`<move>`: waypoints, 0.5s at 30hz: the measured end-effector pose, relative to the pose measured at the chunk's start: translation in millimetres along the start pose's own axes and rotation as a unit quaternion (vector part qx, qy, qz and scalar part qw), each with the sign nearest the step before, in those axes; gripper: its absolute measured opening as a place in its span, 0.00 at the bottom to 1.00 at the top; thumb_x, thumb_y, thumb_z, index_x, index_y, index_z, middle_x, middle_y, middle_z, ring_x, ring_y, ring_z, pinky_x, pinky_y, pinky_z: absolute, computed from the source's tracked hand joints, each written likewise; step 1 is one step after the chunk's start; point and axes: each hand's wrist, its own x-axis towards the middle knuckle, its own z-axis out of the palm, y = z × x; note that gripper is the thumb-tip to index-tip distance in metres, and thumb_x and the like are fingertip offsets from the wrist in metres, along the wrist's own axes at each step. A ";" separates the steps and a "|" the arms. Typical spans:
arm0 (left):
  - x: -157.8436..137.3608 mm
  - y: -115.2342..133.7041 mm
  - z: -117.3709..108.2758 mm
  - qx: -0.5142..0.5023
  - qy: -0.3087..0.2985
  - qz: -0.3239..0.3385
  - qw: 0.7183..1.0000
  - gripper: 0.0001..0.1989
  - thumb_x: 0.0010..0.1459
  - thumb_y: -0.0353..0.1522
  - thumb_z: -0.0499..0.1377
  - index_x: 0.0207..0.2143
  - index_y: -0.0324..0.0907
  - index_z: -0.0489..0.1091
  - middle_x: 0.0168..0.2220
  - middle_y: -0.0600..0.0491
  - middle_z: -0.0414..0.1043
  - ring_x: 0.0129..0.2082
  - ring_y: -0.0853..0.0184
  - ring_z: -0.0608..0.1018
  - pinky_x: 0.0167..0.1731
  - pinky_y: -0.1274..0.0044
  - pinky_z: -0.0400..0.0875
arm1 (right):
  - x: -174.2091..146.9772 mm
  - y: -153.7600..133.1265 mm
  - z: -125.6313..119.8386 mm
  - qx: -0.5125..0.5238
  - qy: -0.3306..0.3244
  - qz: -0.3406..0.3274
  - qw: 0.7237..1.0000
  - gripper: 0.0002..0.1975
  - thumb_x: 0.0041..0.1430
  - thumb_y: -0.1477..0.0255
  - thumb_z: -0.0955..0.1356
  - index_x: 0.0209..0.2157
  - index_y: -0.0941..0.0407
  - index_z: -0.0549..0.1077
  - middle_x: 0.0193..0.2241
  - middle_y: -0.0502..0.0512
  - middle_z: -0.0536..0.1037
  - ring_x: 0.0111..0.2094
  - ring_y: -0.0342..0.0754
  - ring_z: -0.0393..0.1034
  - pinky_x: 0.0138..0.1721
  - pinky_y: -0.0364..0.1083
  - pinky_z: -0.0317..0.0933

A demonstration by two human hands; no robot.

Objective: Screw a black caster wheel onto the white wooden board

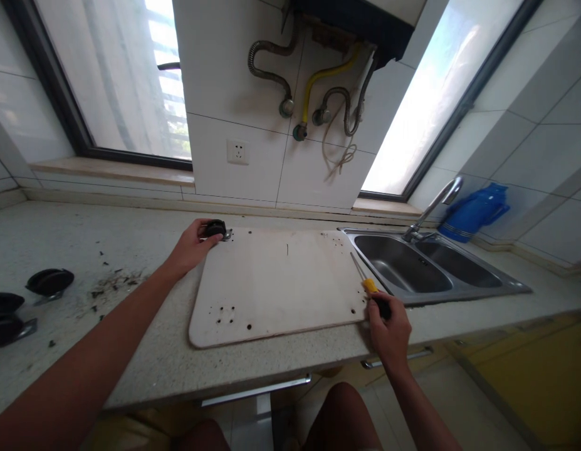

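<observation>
From where I'm running this, the board (290, 282) lies on the worktop (163, 354), its near left corner bare-holed, my right hand (388, 322) wrapped round a screwdriver (370, 285) at its right edge. Loose wheels (50, 281) sit by the worktop's left edge. At the board's far left corner my left hand (195, 243) pinches another wheel (216, 228); whether it's fastened I can't tell.
</observation>
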 end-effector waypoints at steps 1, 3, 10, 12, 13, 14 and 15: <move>0.4 2.2 -0.7 -0.025 0.004 -0.010 1.000 0.31 0.45 0.45 0.76 0.50 0.44 0.74 0.51 0.41 0.86 0.55 0.47 0.86 0.56 0.59 0.80 | 0.0 -0.1 0.0 -0.001 0.000 0.000 1.000 0.16 0.64 0.58 0.70 0.43 0.54 0.83 0.45 0.62 0.83 0.47 0.61 0.78 0.53 0.60 0.69; 2.0 7.1 -5.1 -0.063 0.015 -0.033 0.997 0.29 0.46 0.43 0.78 0.48 0.44 0.75 0.48 0.43 0.87 0.53 0.50 0.87 0.57 0.61 0.80 | 0.3 -0.3 -0.1 -0.003 0.000 -0.001 1.000 0.16 0.64 0.58 0.71 0.43 0.54 0.83 0.45 0.62 0.83 0.47 0.60 0.78 0.53 0.60 0.69; 18.8 21.7 -59.4 -0.196 0.098 -0.208 0.953 0.09 0.63 0.31 0.73 0.43 0.39 0.77 0.42 0.46 0.85 0.41 0.65 0.86 0.40 0.78 0.78 | 2.1 -2.5 -0.7 -0.012 0.000 -0.011 1.000 0.16 0.62 0.58 0.70 0.42 0.54 0.83 0.45 0.62 0.83 0.48 0.61 0.78 0.55 0.60 0.68; 23.0 21.9 -81.0 -0.211 0.160 -0.263 0.928 0.07 0.66 0.31 0.70 0.41 0.39 0.75 0.38 0.46 0.83 0.38 0.65 0.84 0.37 0.78 0.78 | 2.7 -2.6 -0.8 -0.012 0.000 -0.010 1.000 0.17 0.62 0.58 0.70 0.42 0.55 0.83 0.44 0.63 0.83 0.47 0.62 0.78 0.55 0.60 0.67; 24.1 21.0 -91.6 -0.208 0.186 -0.280 0.919 0.07 0.68 0.31 0.69 0.40 0.39 0.73 0.36 0.47 0.81 0.37 0.66 0.83 0.36 0.77 0.78 | 3.0 -2.5 -0.8 -0.012 0.001 -0.009 1.000 0.17 0.61 0.58 0.70 0.41 0.55 0.83 0.44 0.63 0.83 0.47 0.62 0.77 0.55 0.60 0.67; 24.4 19.4 -101.7 -0.201 0.206 -0.290 0.913 0.07 0.69 0.31 0.68 0.40 0.40 0.72 0.34 0.49 0.80 0.36 0.66 0.82 0.35 0.76 0.78 | 3.3 -2.3 -0.8 -0.013 0.001 -0.008 1.000 0.17 0.61 0.57 0.70 0.41 0.55 0.83 0.44 0.63 0.83 0.47 0.62 0.77 0.54 0.60 0.67; 24.0 17.3 -111.1 -0.194 0.221 -0.296 0.909 0.07 0.70 0.30 0.67 0.40 0.40 0.71 0.33 0.50 0.78 0.35 0.66 0.80 0.35 0.76 0.78 | 3.6 -2.1 -0.7 -0.016 0.000 -0.008 1.000 0.17 0.61 0.57 0.70 0.41 0.55 0.83 0.44 0.64 0.83 0.46 0.62 0.77 0.54 0.60 0.67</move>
